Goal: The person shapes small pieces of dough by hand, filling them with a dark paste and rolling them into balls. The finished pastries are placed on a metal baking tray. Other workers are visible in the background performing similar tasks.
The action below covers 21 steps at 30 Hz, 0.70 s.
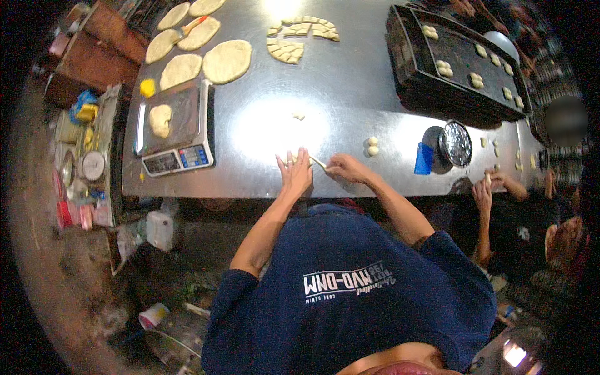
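My left hand lies palm down on the steel table, its fingers over a small piece of pale dough. To its right, my right hand pinches a thin pale strip that slants towards the left fingertips; whether it is dough or a tool I cannot tell. Beyond the hands sits a small dough scrap. Two dough balls touch each other to the right. Cut dough wedges and flat dough rounds are farther back.
A digital scale bearing dough stands left. A blue scraper lies beside a shiny round bowl. Stacked black trays hold dough clusters at the back right. A co-worker's hands handle dough at the right edge.
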Motion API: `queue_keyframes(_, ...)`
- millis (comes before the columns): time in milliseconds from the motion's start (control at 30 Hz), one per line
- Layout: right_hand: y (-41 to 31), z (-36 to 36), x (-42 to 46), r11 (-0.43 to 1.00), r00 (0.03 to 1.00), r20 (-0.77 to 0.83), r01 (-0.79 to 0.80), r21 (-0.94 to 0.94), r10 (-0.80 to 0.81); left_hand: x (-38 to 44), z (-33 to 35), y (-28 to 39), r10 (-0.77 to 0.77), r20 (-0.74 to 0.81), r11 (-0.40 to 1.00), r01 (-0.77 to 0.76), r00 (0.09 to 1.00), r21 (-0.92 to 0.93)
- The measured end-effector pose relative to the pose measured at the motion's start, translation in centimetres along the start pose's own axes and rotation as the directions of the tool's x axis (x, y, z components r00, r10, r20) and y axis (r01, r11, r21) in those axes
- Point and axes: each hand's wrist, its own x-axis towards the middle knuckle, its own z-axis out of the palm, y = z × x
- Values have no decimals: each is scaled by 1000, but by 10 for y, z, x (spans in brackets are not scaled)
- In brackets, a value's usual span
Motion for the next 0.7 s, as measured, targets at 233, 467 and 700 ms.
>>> queue_keyframes(233,-42,-40,-114,893,937,-125,-262,366,327,38,-42,27,-62,318,996,77,946,-36)
queue_keyframes(467,-85,-67,-88,974,761,-646,98,206,60,86,-124,152,67,72,1,72,995,-997)
queue_keyframes(700,-79,-128,-104,571,791,-590,413,709,160,94,-155,215,163,-481,143,-503,861,-852)
